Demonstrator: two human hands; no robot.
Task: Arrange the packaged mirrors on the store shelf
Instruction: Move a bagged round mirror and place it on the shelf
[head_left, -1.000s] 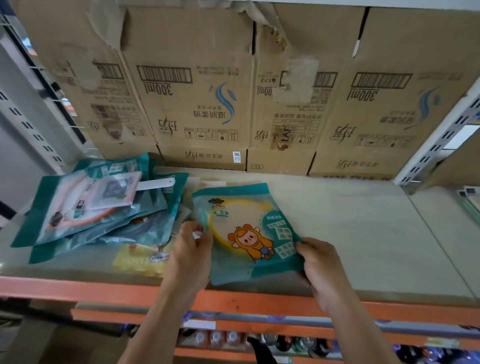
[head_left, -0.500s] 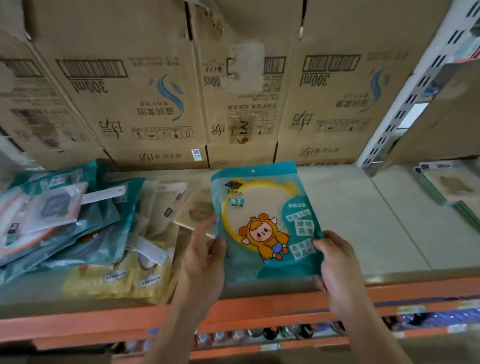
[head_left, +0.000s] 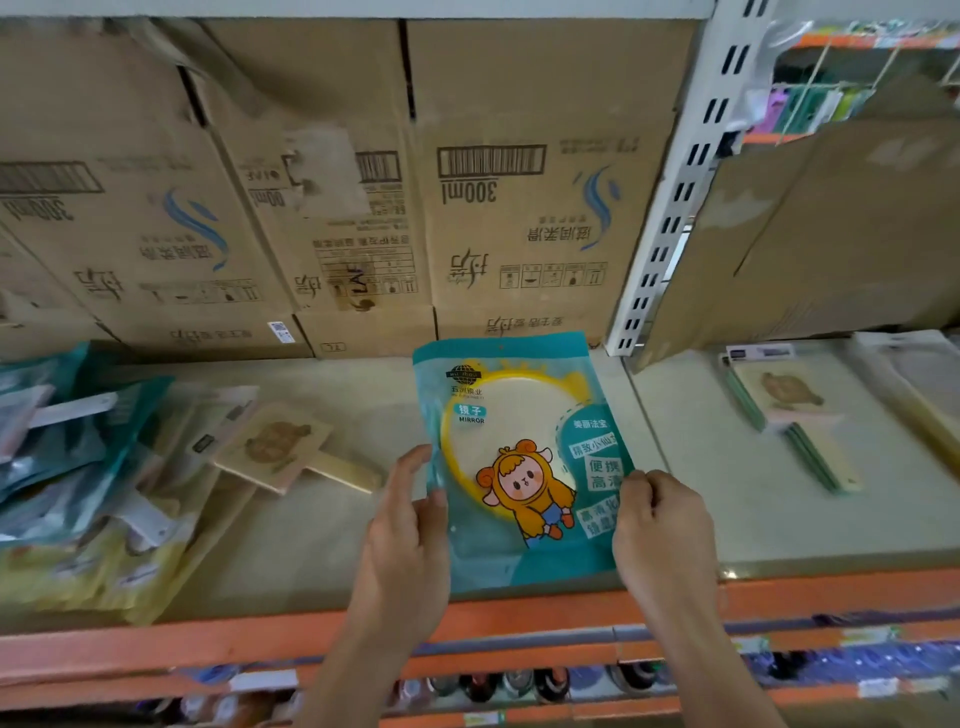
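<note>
A teal packaged mirror (head_left: 519, 457) with a yellow ring and a cartoon figure stands nearly upright on the beige shelf (head_left: 322, 545), close to its front edge. My left hand (head_left: 410, 540) pinches its left edge with thumb and fingers. My right hand (head_left: 660, 535) grips its right edge. A messy pile of teal and yellow mirror packages (head_left: 88, 478) lies at the left end of the shelf. A beige hand mirror with a handle (head_left: 280, 447) lies beside that pile.
Cardboard boxes (head_left: 322, 208) line the back of the shelf. A white slotted upright (head_left: 670, 208) divides this bay from the right bay, where a stack of flat packages (head_left: 789, 415) lies. An orange beam (head_left: 208, 644) runs along the shelf front, with bottles below.
The teal package has shifted right along the shelf, away from the pile, and now stands more upright. Both hands moved with it and keep their grip. The view has panned right.
</note>
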